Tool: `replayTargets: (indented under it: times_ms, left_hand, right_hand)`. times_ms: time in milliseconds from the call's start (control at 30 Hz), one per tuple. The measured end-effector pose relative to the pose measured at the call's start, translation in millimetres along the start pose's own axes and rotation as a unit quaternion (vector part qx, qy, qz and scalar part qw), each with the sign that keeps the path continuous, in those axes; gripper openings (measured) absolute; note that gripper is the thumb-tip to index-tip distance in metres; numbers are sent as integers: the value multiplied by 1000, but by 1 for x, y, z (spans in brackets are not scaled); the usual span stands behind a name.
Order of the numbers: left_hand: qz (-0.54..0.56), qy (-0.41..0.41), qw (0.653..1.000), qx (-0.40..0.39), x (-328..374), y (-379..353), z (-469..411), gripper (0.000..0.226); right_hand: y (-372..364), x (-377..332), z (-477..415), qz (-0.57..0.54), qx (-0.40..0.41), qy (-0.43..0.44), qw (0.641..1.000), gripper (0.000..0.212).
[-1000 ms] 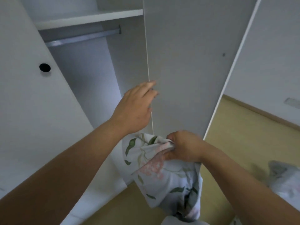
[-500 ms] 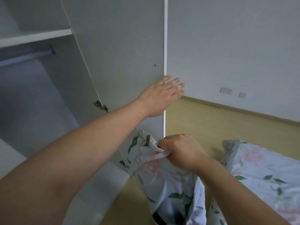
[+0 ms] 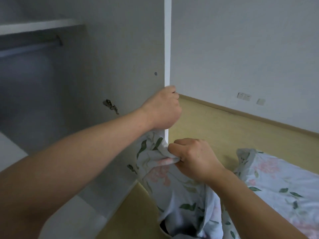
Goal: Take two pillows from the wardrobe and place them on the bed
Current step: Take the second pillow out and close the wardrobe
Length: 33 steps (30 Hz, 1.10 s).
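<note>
A floral pillow [image 3: 179,190] in a pale case with green leaves and pink flowers hangs from my right hand [image 3: 193,159], which pinches its top corner low in the middle of the view. My left hand [image 3: 162,111] is wrapped around the outer edge of the open white wardrobe door [image 3: 120,66], just above the pillow. The wardrobe [image 3: 31,80] stands open at the left, with a shelf and a hanging rail; no pillow shows inside it. A bed [image 3: 279,183] with matching floral bedding lies at the lower right.
A yellow-green floor [image 3: 224,128] stretches between wardrobe and bed. A white wall [image 3: 241,49] with a skirting board and wall sockets [image 3: 244,96] runs behind. Door hinges [image 3: 110,106] sit on the door's inner face.
My view has swung right, bringing the bed into sight. My left hand slid from the door's face to its outer edge and closed around it. My right hand still holds the pillow.
</note>
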<state>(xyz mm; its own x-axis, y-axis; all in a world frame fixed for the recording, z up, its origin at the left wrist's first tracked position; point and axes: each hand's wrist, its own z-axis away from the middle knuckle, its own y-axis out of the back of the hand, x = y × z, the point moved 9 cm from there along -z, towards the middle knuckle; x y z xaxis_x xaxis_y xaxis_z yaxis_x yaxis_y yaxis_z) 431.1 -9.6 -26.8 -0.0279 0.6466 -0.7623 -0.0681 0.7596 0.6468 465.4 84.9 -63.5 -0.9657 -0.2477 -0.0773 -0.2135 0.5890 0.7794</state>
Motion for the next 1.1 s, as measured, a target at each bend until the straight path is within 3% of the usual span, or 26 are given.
replayTargets:
  times_ms: [100,200,333,500,633,767,1100]
  left_hand:
    - [53,11,994,-91,3,4,31,26]
    - [95,82,978,-166,-6,-1,64,32]
    - [44,144,960,-236,-19,-37,128,27]
    - [-100,188,939,-271,-45,-71,212,32]
    - [-109,249,920,-282,-73,-104,290,50]
    - [-119,263,903,-318,-94,-144,352,61]
    - [-116,278,905,-299,-115,-183,378,71]
  right_hand:
    - [-9,-15,-12,-28,6,22,999,30]
    - [-19,-29,-25,-40,1,30,999,18]
    - [-36,-48,-45,-44,6,46,998,29]
    - [-56,-73,-76,-93,14,63,994,30]
    - [-69,-94,-101,-162,23,56,985,35]
    - [-86,-112,-126,-162,30,57,985,44]
    - [-123,-120,-165,-137,26,52,989,44]
